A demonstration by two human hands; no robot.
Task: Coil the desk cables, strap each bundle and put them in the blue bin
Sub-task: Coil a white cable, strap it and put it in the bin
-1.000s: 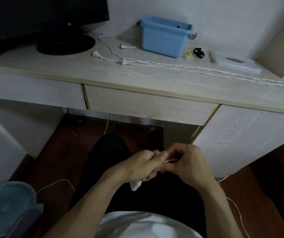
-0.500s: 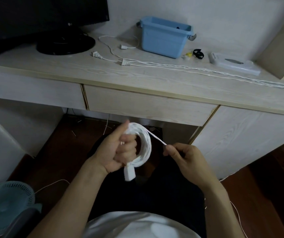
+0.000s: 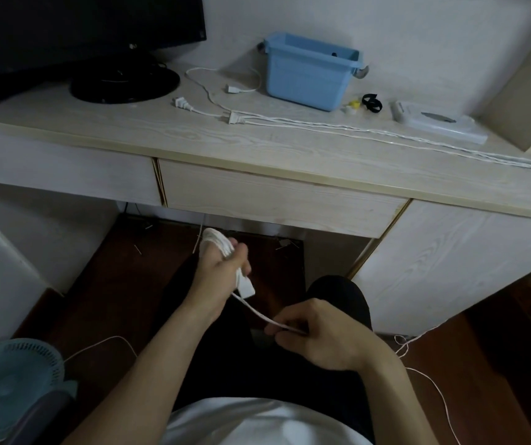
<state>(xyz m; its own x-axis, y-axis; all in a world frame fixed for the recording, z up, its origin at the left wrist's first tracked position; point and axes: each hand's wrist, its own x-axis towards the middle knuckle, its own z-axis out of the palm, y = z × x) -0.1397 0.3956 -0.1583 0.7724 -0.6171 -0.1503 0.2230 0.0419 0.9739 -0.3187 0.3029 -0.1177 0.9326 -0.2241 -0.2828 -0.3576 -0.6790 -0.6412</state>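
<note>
My left hand [image 3: 217,274] grips a coil of white cable [image 3: 217,240] below the desk's drawer, and a white plug [image 3: 245,285] hangs from its underside. A flat white strand [image 3: 256,311] runs from the coil down to my right hand [image 3: 317,332], which pinches it over my lap. The blue bin [image 3: 309,80] stands at the back of the desk. More white cables [image 3: 354,130] lie stretched across the desktop to the right edge. A black strap [image 3: 371,102] lies right of the bin.
A black monitor [image 3: 84,30] on a round base fills the desk's back left. A flat white box [image 3: 437,125] lies at the right. A pale blue fan [image 3: 10,387] stands on the floor at lower left. Loose thin white cable [image 3: 431,377] trails on the floor.
My left hand rolled the coil upward and turned so the plug hangs below. My right hand moved down and right, pulling the strand out longer.
</note>
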